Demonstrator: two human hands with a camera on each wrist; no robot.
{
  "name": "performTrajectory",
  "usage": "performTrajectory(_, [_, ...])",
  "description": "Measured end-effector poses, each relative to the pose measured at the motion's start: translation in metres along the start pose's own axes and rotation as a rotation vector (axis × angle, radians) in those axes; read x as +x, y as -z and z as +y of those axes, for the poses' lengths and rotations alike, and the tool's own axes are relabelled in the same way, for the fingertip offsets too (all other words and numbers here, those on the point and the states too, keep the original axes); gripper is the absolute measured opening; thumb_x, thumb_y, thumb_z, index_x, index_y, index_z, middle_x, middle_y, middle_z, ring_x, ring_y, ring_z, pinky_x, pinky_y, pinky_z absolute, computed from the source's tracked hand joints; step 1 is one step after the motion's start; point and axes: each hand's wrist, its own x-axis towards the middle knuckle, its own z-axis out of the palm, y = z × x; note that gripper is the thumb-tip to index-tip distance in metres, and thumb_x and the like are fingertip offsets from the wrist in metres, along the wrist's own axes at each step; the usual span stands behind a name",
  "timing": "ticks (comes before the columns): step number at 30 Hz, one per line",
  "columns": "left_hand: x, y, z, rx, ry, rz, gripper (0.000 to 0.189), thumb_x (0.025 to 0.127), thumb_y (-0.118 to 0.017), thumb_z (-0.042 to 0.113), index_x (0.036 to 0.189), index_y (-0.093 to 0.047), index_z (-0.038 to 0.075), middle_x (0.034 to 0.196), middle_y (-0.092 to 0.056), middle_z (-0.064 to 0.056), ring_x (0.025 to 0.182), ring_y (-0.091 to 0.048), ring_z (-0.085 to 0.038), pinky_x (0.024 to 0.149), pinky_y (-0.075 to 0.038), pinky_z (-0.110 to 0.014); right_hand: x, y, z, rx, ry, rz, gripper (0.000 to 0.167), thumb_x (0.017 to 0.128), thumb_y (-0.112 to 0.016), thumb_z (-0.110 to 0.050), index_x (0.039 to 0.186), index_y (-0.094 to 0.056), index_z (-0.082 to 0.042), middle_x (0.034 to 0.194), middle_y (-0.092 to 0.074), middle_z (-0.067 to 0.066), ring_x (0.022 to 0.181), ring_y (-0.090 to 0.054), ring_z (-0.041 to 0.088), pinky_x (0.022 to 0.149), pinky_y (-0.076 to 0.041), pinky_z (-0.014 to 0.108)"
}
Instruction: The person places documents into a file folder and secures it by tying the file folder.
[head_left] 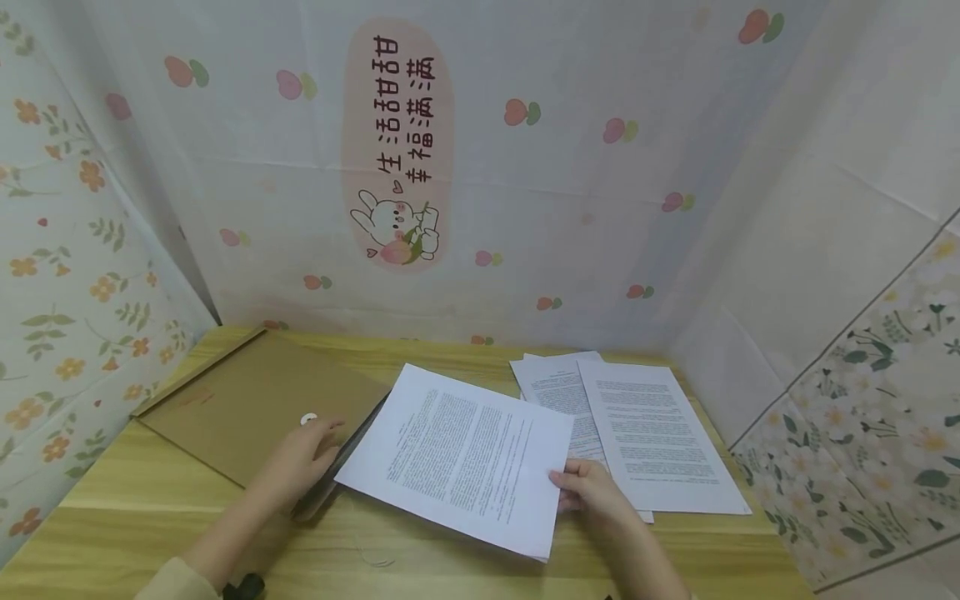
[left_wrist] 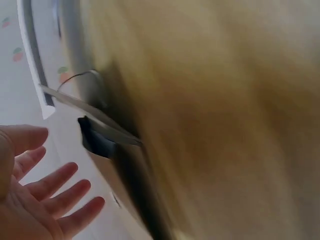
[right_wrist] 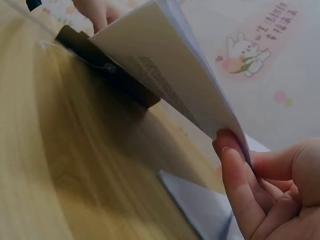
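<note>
My right hand (head_left: 592, 492) pinches the right edge of a few printed sheets (head_left: 457, 458), thumb on top and fingers beneath. Their far end overlaps the open mouth of a brown kraft document envelope (head_left: 225, 417). In the right wrist view the sheets (right_wrist: 165, 65) are tilted up on edge, close to the envelope's dark edge (right_wrist: 110, 70). My left hand (head_left: 300, 458) is over the envelope's near right side, by the white button (head_left: 308, 418). The left wrist view shows that hand (left_wrist: 45, 195) with fingers spread and nothing between them, beside the lifted flap (left_wrist: 90, 110).
More printed sheets (head_left: 652, 433) lie overlapping on the right of the wood-grain table (head_left: 420, 550). A thin string (head_left: 375, 560) shows near the front. Patterned cloth (head_left: 570, 183) hangs behind and at both sides. A small black object (head_left: 246, 587) is by the left forearm.
</note>
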Motion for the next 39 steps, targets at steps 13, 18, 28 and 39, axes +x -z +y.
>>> performTrajectory(13, [-0.012, -0.010, -0.012, 0.376, -0.145, -0.025, 0.045, 0.071, -0.073, -0.004, 0.113, -0.062, 0.011, 0.103, -0.057, -0.009, 0.065, -0.053, -0.020, 0.046, -0.041, -0.026, 0.001, -0.003, 0.012, 0.050, -0.056, -0.003, 0.028, 0.090, -0.062, -0.008, 0.109, -0.059, 0.012, 0.085, -0.071, 0.011, 0.069, -0.068, 0.017, 0.062, -0.056, 0.026])
performTrajectory(18, [-0.014, -0.013, -0.008, 0.467, -0.179, 0.032, 0.018, 0.076, -0.072, -0.003, 0.091, -0.066, 0.005, 0.098, -0.056, -0.011, 0.059, -0.053, -0.021, 0.040, -0.041, -0.027, -0.002, -0.003, 0.018, 0.066, -0.084, -0.022, 0.027, 0.090, -0.062, -0.008, 0.109, -0.059, 0.011, 0.083, -0.070, 0.009, 0.066, -0.067, 0.015, 0.061, -0.055, 0.024])
performTrajectory(28, [-0.017, -0.015, -0.008, 0.524, -0.271, 0.203, 0.017, 0.067, -0.064, -0.015, 0.075, -0.058, -0.002, 0.076, -0.054, -0.011, 0.055, -0.054, -0.026, 0.043, -0.048, -0.037, -0.004, -0.005, 0.024, 0.075, -0.091, -0.053, 0.030, 0.091, -0.061, -0.010, 0.112, -0.059, 0.012, 0.084, -0.070, 0.010, 0.066, -0.066, 0.014, 0.062, -0.056, 0.026])
performTrajectory(39, [-0.025, -0.004, -0.001, 0.502, -0.157, 0.053, 0.067, 0.057, -0.074, 0.006, 0.118, -0.056, -0.012, 0.116, -0.057, -0.023, 0.087, -0.061, -0.037, 0.054, -0.052, -0.043, 0.000, -0.013, 0.025, 0.079, -0.094, -0.079, 0.028, 0.091, -0.061, -0.010, 0.110, -0.061, 0.010, 0.084, -0.070, 0.008, 0.066, -0.066, 0.014, 0.064, -0.056, 0.026])
